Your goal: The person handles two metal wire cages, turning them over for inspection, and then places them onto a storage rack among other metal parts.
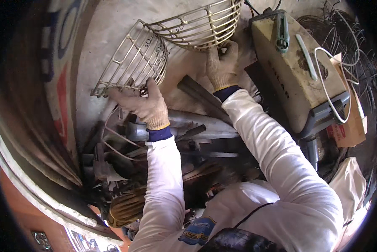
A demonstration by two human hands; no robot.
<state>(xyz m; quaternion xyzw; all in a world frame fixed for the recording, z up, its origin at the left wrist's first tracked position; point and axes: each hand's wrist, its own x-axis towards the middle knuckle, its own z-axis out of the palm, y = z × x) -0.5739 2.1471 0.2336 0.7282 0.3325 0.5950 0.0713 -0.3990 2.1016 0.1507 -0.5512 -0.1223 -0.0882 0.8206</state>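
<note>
A curved, gold-toned metal wire grille [134, 55] stands against the wall, and a second piece [197, 22] like it adjoins it on the right. The two meet near their upper middle; whether they are joined there I cannot tell. My left hand [145, 105], in a knitted glove with a yellow cuff, grips the bottom edge of the left piece, thumb and fingers apart around the bars. My right hand [223, 67], gloved the same way, has its fingers curled on the lower edge of the right piece. Its fingertips are partly hidden behind the bars.
A beige, boxy machine [295, 71] with a green-grey handle stands close to my right arm. Tangled wires [344, 31] and a cardboard box [352, 122] lie beyond it. Below my hands are metal pipes [188, 119] and mixed scrap. Dark curtain-like cloth [33, 122] hangs at left.
</note>
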